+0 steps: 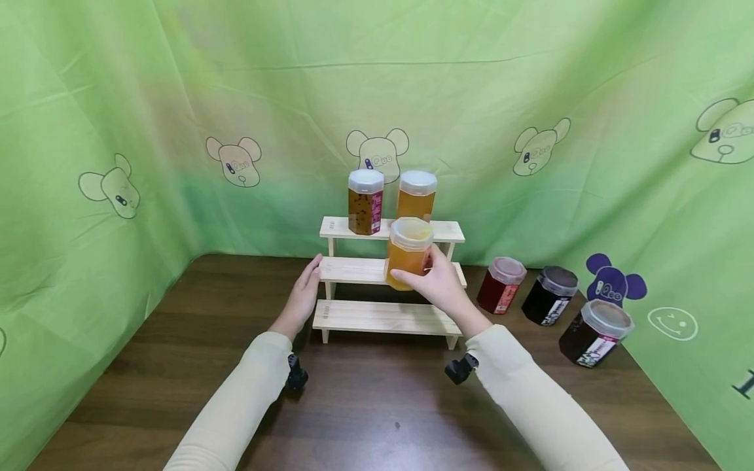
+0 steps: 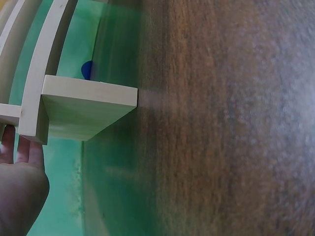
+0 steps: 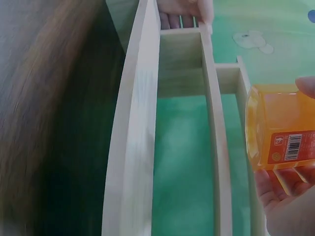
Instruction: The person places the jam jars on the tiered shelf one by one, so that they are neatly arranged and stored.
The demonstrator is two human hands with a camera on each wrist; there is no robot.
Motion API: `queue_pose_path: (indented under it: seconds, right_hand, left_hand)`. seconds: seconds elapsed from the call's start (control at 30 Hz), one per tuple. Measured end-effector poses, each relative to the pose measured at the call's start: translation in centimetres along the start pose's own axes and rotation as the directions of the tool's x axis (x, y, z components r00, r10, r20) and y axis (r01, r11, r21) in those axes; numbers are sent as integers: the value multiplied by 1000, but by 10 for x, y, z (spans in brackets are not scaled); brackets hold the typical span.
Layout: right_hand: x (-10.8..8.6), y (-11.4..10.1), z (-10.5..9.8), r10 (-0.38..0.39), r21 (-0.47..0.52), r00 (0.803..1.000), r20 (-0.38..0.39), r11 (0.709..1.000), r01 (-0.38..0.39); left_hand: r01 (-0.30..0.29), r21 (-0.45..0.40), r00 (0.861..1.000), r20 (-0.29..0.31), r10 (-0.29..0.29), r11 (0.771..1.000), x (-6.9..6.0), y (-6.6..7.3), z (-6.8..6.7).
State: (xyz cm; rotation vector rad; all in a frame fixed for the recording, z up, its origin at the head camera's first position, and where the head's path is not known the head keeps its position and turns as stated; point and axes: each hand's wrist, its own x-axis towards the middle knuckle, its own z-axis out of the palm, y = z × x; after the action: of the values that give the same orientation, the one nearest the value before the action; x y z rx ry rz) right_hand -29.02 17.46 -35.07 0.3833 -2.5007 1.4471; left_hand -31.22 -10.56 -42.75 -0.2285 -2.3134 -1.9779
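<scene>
My right hand grips a clear-lidded jar of orange-yellow contents at the middle step of a three-tier wooden stand. In the right wrist view, the fingers curl round this jar, and a red label with a barcode faces the camera. My left hand rests against the stand's left end with its fingers straight; in the left wrist view that hand touches the wood. On the top step stand a jar with dark specks and another amber jar, partly hidden behind the held one.
To the right on the brown table stand a red jar, a dark jar and another dark jar nearer the front. A green printed cloth hangs behind and along both sides.
</scene>
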Motion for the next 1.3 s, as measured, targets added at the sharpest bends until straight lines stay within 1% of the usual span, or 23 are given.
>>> queue_pose_path:
  seconds: [0.1, 0.17, 0.23, 0.3, 0.4, 0.47, 0.53, 0.73, 0.87, 1.3]
  right_hand:
    - [4, -2, 9, 4, 20, 1000, 14, 1000, -4]
    - [6, -4, 15, 7, 34, 1000, 21, 999, -8]
    - [8, -6, 21, 4, 49, 1000, 25, 999, -5]
    - [11, -7, 27, -1, 70, 1000, 24, 998, 0]
    - [15, -8, 35, -13, 96, 1000, 26, 995, 10]
    - [16, -9, 40, -19, 107, 1000, 24, 994, 16]
    - [17, -10, 45, -26, 109, 999, 21, 994, 23]
    - [21, -12, 55, -27, 101, 1000, 13, 995, 25]
    - [23, -13, 60, -24, 118, 1000, 16, 993, 22]
    - [29, -11, 74, -25, 108, 999, -44, 994, 30]
  left_hand:
    - [0, -11, 1000, 10, 0, 1000, 0, 1, 0]
    - [12, -14, 1000, 18, -12, 1000, -1, 3, -1]
    - [17, -14, 1000, 23, -17, 1000, -6, 14, -1]
    - [10, -10, 1000, 23, -9, 1000, -7, 15, -1]
    - [-8, -4, 1000, 10, 8, 1000, -7, 13, 0]
    - [-16, -1, 1000, 0, 16, 1000, -1, 1, 0]
    - [-9, 2, 1000, -5, 9, 1000, -1, -1, 0]
    - [8, 15, 1000, -3, -8, 1000, -2, -2, 1]
    - [8, 12, 1000, -7, -8, 1000, -2, -1, 0]
    - [-2, 17, 1000, 0, 2, 1000, -1, -1, 0]
